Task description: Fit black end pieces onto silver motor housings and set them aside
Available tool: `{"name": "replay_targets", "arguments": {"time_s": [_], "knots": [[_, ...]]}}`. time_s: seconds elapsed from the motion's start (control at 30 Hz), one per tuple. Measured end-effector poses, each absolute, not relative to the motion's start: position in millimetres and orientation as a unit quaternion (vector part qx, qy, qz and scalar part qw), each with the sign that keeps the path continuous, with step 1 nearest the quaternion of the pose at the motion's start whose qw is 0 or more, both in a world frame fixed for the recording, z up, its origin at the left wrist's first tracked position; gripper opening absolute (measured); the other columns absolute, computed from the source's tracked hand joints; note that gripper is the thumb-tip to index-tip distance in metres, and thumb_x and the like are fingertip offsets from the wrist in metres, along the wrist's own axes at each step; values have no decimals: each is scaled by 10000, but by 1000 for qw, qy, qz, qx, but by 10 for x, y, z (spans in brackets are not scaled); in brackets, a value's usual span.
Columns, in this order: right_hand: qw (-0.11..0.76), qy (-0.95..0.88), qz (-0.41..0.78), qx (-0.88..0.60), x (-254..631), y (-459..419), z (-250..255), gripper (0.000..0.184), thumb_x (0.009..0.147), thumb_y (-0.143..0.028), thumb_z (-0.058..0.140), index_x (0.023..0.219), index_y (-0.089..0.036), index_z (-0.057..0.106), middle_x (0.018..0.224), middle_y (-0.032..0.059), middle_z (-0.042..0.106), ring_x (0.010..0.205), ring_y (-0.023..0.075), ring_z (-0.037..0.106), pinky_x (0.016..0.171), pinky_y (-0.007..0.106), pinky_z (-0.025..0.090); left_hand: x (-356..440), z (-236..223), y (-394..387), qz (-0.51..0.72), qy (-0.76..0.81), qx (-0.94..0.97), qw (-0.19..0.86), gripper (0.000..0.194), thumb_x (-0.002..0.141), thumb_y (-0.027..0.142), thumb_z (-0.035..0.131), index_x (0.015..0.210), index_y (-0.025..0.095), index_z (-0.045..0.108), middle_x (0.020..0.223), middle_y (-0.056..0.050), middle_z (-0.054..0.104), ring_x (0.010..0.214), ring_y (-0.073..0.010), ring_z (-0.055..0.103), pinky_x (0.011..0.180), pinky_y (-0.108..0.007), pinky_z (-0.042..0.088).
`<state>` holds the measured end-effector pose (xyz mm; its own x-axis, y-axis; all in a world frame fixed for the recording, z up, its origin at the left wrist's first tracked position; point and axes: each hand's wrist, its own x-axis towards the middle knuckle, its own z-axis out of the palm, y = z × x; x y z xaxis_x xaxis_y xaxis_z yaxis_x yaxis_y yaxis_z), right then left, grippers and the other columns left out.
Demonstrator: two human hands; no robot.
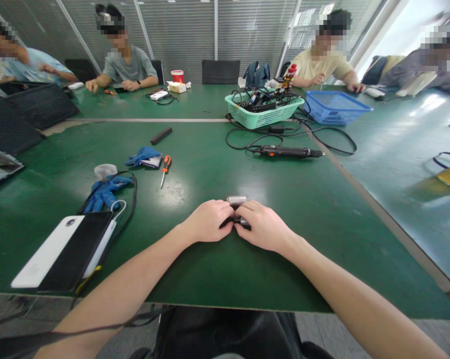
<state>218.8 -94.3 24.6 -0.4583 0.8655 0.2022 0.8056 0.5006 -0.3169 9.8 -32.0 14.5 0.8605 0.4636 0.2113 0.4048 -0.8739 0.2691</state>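
My left hand and my right hand meet above the green table, fingers curled round a small dark part with a metallic cylindrical end. Its exact kind is mostly hidden by my fingers. Just beyond my fingertips lies a short silver cylinder; whether my fingers touch it I cannot tell. An orange-handled screwdriver rests farther off to the left. Beyond my right hand lies a black electric screwdriver with its cord.
A phone, cables and blue gloves lie at left, with a dark bar beyond. A green basket of tools and cords stands beside a blue basket. Several people sit around the table. Its near edge runs under my forearms.
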Motion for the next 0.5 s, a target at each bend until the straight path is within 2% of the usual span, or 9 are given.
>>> {"name": "replay_targets", "arguments": {"time_s": [0.5], "knots": [[163, -852, 88, -490, 2200, -932, 233, 57, 915, -223, 585, 946, -199, 627, 1014, 83, 682, 970, 242, 608, 872, 378, 501, 103, 168, -323, 129, 225, 960, 108, 120, 917, 269, 566, 963, 177, 629, 954, -63, 658, 913, -227, 628, 820, -363, 492]]}}
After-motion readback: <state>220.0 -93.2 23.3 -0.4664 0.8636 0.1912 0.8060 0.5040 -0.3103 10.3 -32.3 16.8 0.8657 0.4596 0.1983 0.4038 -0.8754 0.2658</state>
